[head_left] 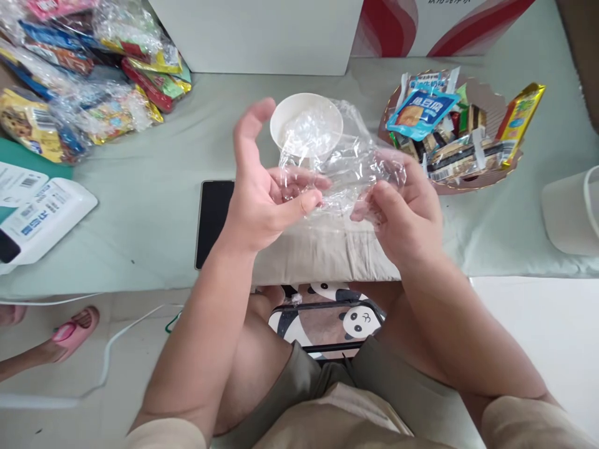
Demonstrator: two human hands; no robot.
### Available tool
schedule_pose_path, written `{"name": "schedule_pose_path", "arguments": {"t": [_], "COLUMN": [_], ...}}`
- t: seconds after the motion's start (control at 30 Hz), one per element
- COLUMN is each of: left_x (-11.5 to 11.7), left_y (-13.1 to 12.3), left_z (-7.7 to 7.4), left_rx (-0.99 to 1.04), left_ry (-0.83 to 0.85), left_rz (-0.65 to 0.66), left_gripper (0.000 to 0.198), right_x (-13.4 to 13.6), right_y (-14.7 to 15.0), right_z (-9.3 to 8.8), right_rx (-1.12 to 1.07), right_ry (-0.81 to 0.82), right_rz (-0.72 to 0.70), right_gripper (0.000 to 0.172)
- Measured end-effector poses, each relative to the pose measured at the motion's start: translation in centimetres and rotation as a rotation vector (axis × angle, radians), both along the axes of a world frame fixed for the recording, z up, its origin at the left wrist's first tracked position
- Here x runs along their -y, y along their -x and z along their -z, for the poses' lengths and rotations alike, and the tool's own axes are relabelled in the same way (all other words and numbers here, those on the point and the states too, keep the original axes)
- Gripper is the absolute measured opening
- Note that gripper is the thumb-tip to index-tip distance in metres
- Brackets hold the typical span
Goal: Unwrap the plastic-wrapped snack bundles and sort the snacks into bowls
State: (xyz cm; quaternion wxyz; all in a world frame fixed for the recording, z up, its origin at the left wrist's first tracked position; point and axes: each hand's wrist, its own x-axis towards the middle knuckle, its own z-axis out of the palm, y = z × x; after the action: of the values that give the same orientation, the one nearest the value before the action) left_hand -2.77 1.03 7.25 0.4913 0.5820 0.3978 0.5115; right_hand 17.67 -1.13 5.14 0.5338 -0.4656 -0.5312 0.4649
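Observation:
Between my hands stretches a thin, crumpled sheet of clear plastic film [349, 165]; whether it is a bag or a glove I cannot make out. My left hand [264, 187] has the film's left side between thumb and lower fingers, with the index finger raised away. My right hand [405, 209] pinches the right side between thumb and fingers, the film bunched around the fingertips. Just beyond them stands a white round cup [276, 121], its mouth partly covered by the film. Clear crinkled plastic shows in the cup's opening.
A dark-screened phone [213, 221] lies by my left wrist. At right are a scalloped snack tray [496, 103] and a white bin [564, 212]. Packaged snacks [93, 81] pile up at far left, above a white pouch [56, 212]. White boxes [262, 37] stand behind.

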Motion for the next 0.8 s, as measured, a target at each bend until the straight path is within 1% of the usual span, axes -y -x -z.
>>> {"name": "schedule_pose_path", "arguments": {"t": [0.03, 0.1, 0.13, 0.17, 0.2, 0.23, 0.3, 0.33, 0.37, 0.4, 0.47, 0.53, 0.57, 0.63, 0.67, 0.73, 0.77, 0.8], "left_x": [0.1, 0.3, 0.3, 0.3, 0.3, 0.2, 0.0, 0.0, 0.0, 0.0, 0.3, 0.7, 0.9, 1.2, 1.2, 1.1, 1.0, 0.8], "left_y": [0.2, 0.8, 1.1, 1.4, 1.6, 1.8, 2.0, 2.0, 1.9, 1.8, 1.6, 1.3, 1.1, 0.6, 0.4, -0.1, -0.3, -0.4], "left_z": [-0.1, -0.3, -0.4, -0.4, -0.4, -0.5, -0.6, -0.7, -0.9, -1.0, -1.4, -1.7, -1.8, -1.8, -1.7, -1.4, -1.1, -0.9], "left_rx": [-0.033, -0.096, -0.126, -0.161, -0.211, -0.273, -0.414, -0.473, -0.506, -0.518, -0.484, -0.379, -0.301, -0.162, -0.120, -0.097, -0.093, -0.078], "left_ry": [-0.039, -0.097, -0.118, -0.137, -0.156, -0.186, -0.243, -0.272, -0.306, -0.336, -0.392, -0.416, -0.395, -0.287, -0.218, -0.096, -0.050, -0.008], "left_rz": [-0.004, 0.028, 0.051, 0.069, 0.078, 0.072, 0.018, -0.013, -0.046, -0.077, -0.111, -0.075, -0.047, -0.020, -0.039, -0.120, -0.161, -0.189], "left_gripper": [0.064, 0.054, 0.047, 0.041, 0.037, 0.034, 0.028, 0.022, 0.017, 0.011, 0.004, 0.007, 0.008, 0.010, 0.013, 0.020, 0.023, 0.025], "right_x": [0.1, 0.3, 0.4, 0.5, 0.6, 0.6, 0.6, 0.6, 0.5, 0.5, 0.5, 0.6, 0.7, 0.7, 0.8, 0.8, 0.8, 0.7], "right_y": [-0.1, -0.5, -0.6, -0.8, -0.9, -1.0, -1.1, -1.1, -1.1, -1.1, -1.1, -1.1, -1.0, -0.7, -0.5, 0.0, 0.2, 0.4], "right_z": [-0.2, -0.8, -1.1, -1.4, -1.7, -1.9, -2.2, -2.3, -2.4, -2.6, -2.7, -2.6, -2.4, -1.9, -1.6, -1.2, -1.1, -1.1], "right_rx": [0.026, 0.097, 0.147, 0.208, 0.277, 0.351, 0.491, 0.546, 0.584, 0.601, 0.564, 0.431, 0.339, 0.160, 0.096, 0.038, 0.027, 0.015], "right_ry": [-0.021, -0.086, -0.119, -0.154, -0.190, -0.223, -0.286, -0.316, -0.341, -0.361, -0.372, -0.286, -0.220, -0.111, -0.078, -0.019, 0.029, 0.090], "right_rz": [0.007, 0.014, 0.002, -0.017, -0.032, -0.032, 0.018, 0.058, 0.096, 0.120, 0.102, 0.020, -0.019, -0.064, -0.077, -0.115, -0.141, -0.161], "right_gripper": [0.055, 0.068, 0.070, 0.067, 0.059, 0.048, 0.022, 0.013, 0.010, 0.012, 0.019, 0.026, 0.028, 0.036, 0.044, 0.060, 0.064, 0.062]}}
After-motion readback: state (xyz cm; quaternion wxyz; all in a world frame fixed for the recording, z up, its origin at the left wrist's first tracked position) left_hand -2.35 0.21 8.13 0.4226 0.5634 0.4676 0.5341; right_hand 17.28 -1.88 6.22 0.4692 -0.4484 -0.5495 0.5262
